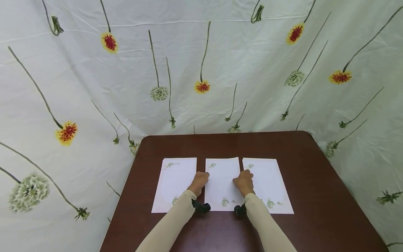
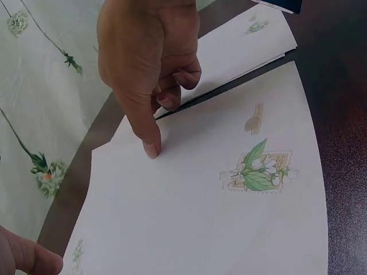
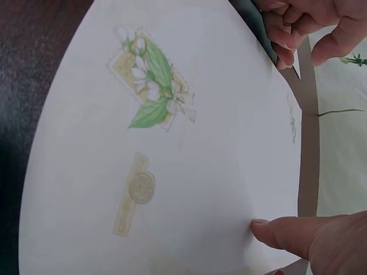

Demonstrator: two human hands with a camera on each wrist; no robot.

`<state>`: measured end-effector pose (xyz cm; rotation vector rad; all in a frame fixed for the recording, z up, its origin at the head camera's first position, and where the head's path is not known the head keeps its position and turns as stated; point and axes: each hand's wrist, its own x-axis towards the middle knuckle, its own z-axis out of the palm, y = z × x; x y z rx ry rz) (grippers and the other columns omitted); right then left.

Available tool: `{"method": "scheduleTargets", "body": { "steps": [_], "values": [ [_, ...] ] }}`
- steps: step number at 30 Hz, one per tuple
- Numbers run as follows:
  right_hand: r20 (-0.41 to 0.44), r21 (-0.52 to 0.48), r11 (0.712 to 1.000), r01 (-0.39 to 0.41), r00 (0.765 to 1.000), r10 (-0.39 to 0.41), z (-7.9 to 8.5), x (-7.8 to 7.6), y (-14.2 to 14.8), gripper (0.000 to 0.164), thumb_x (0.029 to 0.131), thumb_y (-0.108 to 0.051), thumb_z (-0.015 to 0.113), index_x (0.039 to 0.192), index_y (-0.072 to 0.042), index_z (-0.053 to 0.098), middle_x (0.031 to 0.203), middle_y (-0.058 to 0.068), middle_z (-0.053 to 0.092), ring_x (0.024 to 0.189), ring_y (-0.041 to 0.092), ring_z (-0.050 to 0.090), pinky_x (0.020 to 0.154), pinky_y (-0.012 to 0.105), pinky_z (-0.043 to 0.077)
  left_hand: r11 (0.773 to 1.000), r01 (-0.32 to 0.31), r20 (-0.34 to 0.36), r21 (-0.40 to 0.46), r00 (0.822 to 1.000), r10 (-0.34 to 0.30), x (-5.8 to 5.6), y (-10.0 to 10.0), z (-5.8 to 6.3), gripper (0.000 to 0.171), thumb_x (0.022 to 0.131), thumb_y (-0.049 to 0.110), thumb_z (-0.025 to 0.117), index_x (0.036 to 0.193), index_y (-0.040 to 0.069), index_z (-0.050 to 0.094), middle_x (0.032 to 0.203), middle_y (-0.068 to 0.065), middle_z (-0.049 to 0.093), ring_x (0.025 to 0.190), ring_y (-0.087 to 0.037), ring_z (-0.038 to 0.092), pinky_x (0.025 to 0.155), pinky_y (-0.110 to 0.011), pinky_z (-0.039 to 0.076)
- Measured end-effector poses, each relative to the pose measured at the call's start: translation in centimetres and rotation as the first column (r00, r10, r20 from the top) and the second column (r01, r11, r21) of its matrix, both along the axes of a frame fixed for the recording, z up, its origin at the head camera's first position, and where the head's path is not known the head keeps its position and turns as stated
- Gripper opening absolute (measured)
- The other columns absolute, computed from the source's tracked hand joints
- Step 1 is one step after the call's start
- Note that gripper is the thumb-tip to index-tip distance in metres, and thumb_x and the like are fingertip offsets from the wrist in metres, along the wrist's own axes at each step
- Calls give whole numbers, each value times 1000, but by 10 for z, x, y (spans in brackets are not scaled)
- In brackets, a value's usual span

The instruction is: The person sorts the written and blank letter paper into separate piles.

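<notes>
Three white sheets of stationery with printed flowers lie side by side: a left sheet [image 1: 176, 180], a middle sheet [image 1: 221, 187] and a right sheet [image 1: 267, 183]. My left hand [image 1: 199, 182] holds the middle sheet at its left edge, thumb [image 2: 150, 146] on top and the other fingers curled at the gap between sheets. At the opposite edge my right hand [image 1: 244, 182] holds the same sheet, its thumb [image 3: 281, 232] on the paper. The right hand's other fingers are mostly hidden. Printed white blossoms with green leaves [image 2: 261, 172] mark the middle sheet's near part.
Beneath the papers is a dark brown table [image 1: 315, 196] with rounded far corners. A white cloth [image 1: 132, 70] printed with flowers hangs behind it and at both sides. Black devices [image 1: 201, 207] sit on both wrists. The left sheet's edge shows more than one layer.
</notes>
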<state>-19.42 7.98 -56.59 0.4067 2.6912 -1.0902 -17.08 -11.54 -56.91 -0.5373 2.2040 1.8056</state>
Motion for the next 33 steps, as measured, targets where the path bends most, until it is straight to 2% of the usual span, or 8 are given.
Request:
{"method": "scheduleTargets", "body": {
  "steps": [2, 6, 9, 12, 19, 24, 29, 33],
  "values": [
    [-9, 8, 1000, 1, 1000, -1, -1, 0, 0, 52, 88, -5, 69, 124, 21, 43, 115, 37, 48, 88, 46, 65, 78, 57, 56, 1000, -16, 2, 13, 1000, 16, 0, 2, 0, 32, 100, 13, 47, 111, -16, 55, 118, -21, 57, 109, -32, 55, 102, -47, 46],
    [-30, 6, 1000, 2, 1000, -2, -2, 1, -5, 50, 89, -6, 69, 124, 19, 43, 117, 37, 47, 90, 47, 65, 79, 58, 56, 999, -39, -2, 35, 999, 39, 1, 5, 1, 31, 98, 12, 47, 112, -16, 52, 129, -29, 53, 120, -41, 52, 107, -51, 42],
    [-56, 11, 1000, -4, 998, 5, -2, 3, -8, 51, 89, -8, 70, 125, 18, 45, 117, 36, 49, 92, 50, 66, 81, 60, 55, 997, -70, -3, 19, 998, 70, 2, 7, -1, 55, 99, 15, 47, 141, -20, 39, 153, -36, 40, 144, -50, 40, 120, -57, 33],
    [-76, 21, 1000, -6, 997, 7, 0, 6, -10, 50, 90, -8, 70, 124, 20, 47, 114, 36, 51, 92, 51, 66, 81, 62, 55, 996, -90, -17, 8, 996, 90, 3, 9, -2, 70, 101, 17, 46, 154, -19, 20, 163, -39, 23, 154, -52, 24, 125, -59, 23],
    [-62, 48, 999, -6, 998, 9, -3, 7, -15, 47, 94, -9, 66, 124, 23, 49, 111, 35, 53, 93, 49, 66, 83, 62, 55, 990, -138, -67, 2, 988, 138, 2, 14, -4, 68, 99, 15, 46, 150, -22, 21, 159, -42, 29, 151, -53, 30, 124, -60, 27],
    [-56, 45, 999, -6, 998, 8, -4, 7, -18, 44, 95, -7, 61, 123, 24, 50, 110, 34, 54, 93, 48, 66, 84, 62, 56, 985, -161, -59, 62, 985, 165, 2, 12, -3, 72, 99, 17, 46, 154, -21, 18, 161, -40, 27, 152, -52, 29, 125, -60, 25],
    [-71, 22, 1000, 3, 997, -2, -4, 7, -18, 44, 93, -5, 60, 124, 24, 48, 110, 35, 52, 91, 49, 66, 82, 63, 55, 974, -193, -41, 119, 979, 199, 1, 8, -4, 58, 96, 15, 48, 141, -21, 39, 143, -33, 46, 133, -44, 48, 119, -56, 36],
    [-71, 3, 1000, 14, 997, -14, -4, 7, -17, 48, 91, -4, 61, 126, 24, 46, 113, 37, 49, 90, 49, 65, 82, 64, 55, 971, -205, -20, 126, 978, 209, 0, 6, -4, 43, 95, 13, 51, 127, -15, 51, 128, -23, 53, 120, -36, 51, 112, -51, 40]
  ]
}}
